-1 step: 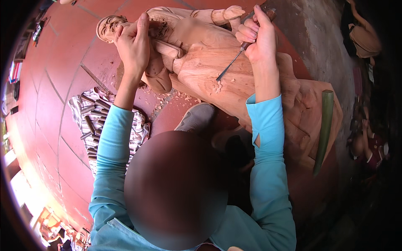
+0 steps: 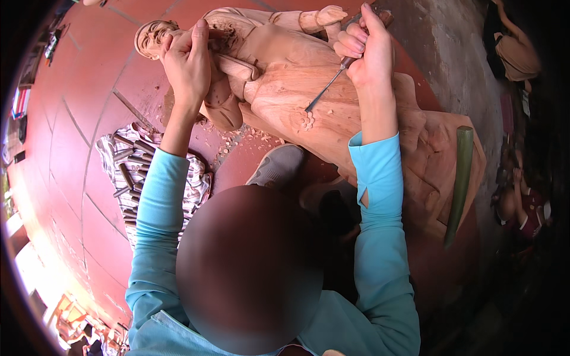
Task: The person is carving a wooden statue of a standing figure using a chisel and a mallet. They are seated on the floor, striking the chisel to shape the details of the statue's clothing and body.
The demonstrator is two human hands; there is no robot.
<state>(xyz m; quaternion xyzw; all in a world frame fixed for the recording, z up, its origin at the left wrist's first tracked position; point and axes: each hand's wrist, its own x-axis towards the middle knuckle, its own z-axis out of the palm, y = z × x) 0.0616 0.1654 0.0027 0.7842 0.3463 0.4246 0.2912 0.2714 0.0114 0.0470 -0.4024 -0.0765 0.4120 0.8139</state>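
A large carved wooden statue (image 2: 285,77) of a robed, bearded figure lies on its back across the floor, head to the left. My right hand (image 2: 369,53) is closed around the dark handle of a chisel (image 2: 328,93). Its thin metal shaft slants down to the left, with the tip at a small carved flower (image 2: 307,121) on the robe. Over by the statue's head and beard, my left hand (image 2: 187,64) has curled fingers and a raised thumb. Whatever it grips, if anything, is hidden.
Many dark-handled tools lie on a striped cloth (image 2: 119,151) at the left. Wood chips (image 2: 234,139) litter the red floor near a grey shoe (image 2: 278,164). A long green stick-like piece (image 2: 460,178) rests by the statue's base. Other people are at the right edge.
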